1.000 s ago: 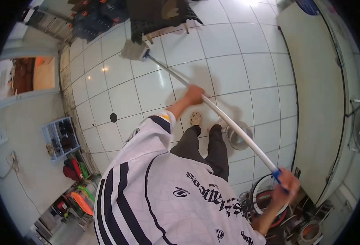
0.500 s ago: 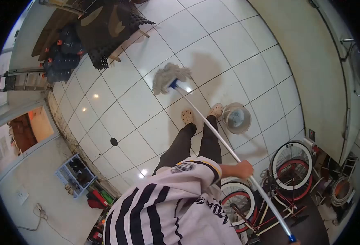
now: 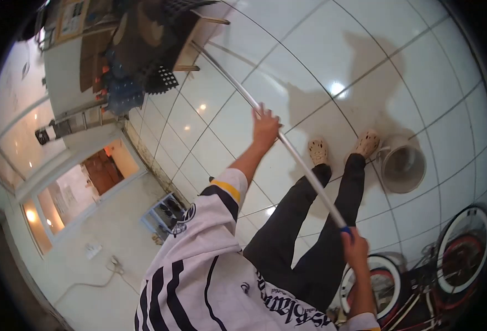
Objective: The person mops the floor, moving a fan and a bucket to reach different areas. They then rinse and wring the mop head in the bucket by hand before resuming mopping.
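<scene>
A long silver mop handle (image 3: 310, 175) runs slantwise from a low table at the upper left down to its blue end cap. My left hand (image 3: 265, 130) is around the upper part of the handle, fingers loosely curled with some tips showing. Lower down, my right hand (image 3: 356, 246) grips the handle at the blue end. The mop head is out of sight; the far end of the handle disappears at the table's edge. Beyond my feet, in beige clogs (image 3: 318, 151), a grey bucket (image 3: 402, 168) stands to the right on the tiled floor (image 3: 287, 71).
The low table (image 3: 191, 47) carries a dark perforated mat (image 3: 163, 80), with large water bottles (image 3: 123, 95) beside it. Bicycles (image 3: 464, 254) stand at the lower right. A blue crate (image 3: 163, 212) of shoes sits against the left wall.
The mop has swung from the open floor to the upper left, its head passing out of sight. My left hand has moved up and left; the right hand has come into full view.
</scene>
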Demonstrator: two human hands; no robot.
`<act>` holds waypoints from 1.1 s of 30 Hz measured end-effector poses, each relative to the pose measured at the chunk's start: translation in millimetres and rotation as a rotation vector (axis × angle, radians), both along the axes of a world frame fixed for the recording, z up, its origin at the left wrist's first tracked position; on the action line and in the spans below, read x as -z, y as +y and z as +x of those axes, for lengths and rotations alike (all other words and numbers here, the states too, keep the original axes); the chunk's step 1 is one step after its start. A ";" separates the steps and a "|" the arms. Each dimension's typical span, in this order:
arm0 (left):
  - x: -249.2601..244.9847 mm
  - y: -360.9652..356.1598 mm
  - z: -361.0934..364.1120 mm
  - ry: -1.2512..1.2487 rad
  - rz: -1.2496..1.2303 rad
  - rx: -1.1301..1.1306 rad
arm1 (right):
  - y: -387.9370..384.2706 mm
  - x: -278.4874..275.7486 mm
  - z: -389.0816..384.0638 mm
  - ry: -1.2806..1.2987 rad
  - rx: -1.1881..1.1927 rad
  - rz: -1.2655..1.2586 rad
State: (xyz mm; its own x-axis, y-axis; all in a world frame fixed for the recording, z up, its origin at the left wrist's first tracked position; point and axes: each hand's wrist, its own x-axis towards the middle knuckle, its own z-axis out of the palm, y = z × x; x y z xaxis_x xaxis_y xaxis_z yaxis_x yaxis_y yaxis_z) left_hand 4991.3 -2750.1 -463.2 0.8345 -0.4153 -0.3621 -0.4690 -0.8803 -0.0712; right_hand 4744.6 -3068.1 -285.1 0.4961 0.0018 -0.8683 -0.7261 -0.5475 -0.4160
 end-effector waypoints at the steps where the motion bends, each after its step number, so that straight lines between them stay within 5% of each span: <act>1: 23.3 -20.7 -24.8 0.142 -0.011 -0.026 | -22.3 8.9 -22.0 0.043 -0.025 -0.066; 2: 35.5 -52.8 -63.0 0.347 -0.042 -0.142 | -50.2 11.0 -57.7 0.070 -0.024 -0.110; 3: 34.7 -85.5 -100.0 0.371 -0.162 0.045 | -81.3 8.4 -101.1 0.092 -0.019 -0.152; 6: -31.5 -199.2 -215.7 0.788 -0.365 -0.002 | -186.0 -38.3 -278.4 0.441 -0.061 -0.417; 7: -68.3 -233.1 -240.0 0.725 -0.221 0.337 | -215.7 -71.1 -354.0 0.389 0.620 -0.405; 8: -74.1 -260.2 -307.1 0.785 -0.260 0.385 | -236.2 -107.3 -366.7 0.492 0.537 -0.534; 10: -122.8 -292.2 -336.1 0.921 -0.460 0.461 | -252.3 -152.6 -365.7 0.630 0.109 -0.711; 12: -122.4 -294.7 -342.7 1.049 -0.494 0.388 | -252.5 -162.8 -369.6 0.650 -0.047 -0.779; 16: -65.0 -220.8 -224.9 1.084 -0.296 0.353 | -196.8 -66.9 -358.5 0.547 -0.129 -0.757; 17: -20.5 -184.8 -222.7 0.955 -0.278 0.338 | -151.9 -39.4 -254.0 0.663 0.504 -0.667; 18: -4.8 -156.4 -178.9 0.797 -0.035 0.425 | -123.5 -16.4 -224.1 0.507 0.354 -0.549; 19: 33.4 -108.6 -163.5 0.721 -0.340 0.056 | -95.1 6.7 -193.6 0.331 0.201 -0.432; 20: 51.5 -66.0 -120.8 0.558 -0.273 0.170 | -66.7 29.7 -163.3 0.156 0.069 -0.326; 21: 62.2 -35.3 -75.6 0.436 0.048 0.284 | -46.3 50.9 -142.4 0.149 0.080 -0.127; 23: 27.9 -1.6 13.8 0.411 0.023 0.182 | 0.7 37.2 -33.3 0.124 0.003 -0.114; 24: 21.5 6.9 28.9 0.108 -0.031 0.181 | 8.4 32.3 -6.4 0.121 -0.019 -0.094; 26: 13.3 -6.8 28.6 0.202 0.120 0.184 | -5.9 21.3 -7.7 0.177 -0.030 -0.143; 28: 65.4 -26.3 -38.6 0.474 0.121 0.087 | -45.6 12.9 -52.2 0.192 0.033 -0.239; 30: 14.3 -118.6 -108.1 0.504 -0.342 0.069 | -118.3 -14.5 -149.2 0.191 0.021 -0.454; 31: -3.9 -164.6 -150.3 0.561 -0.111 0.263 | -154.0 -55.6 -160.6 0.303 0.206 -0.361; 33: -81.3 -258.7 -227.6 0.703 -0.098 0.437 | -212.5 -121.1 -217.1 0.384 0.172 -0.510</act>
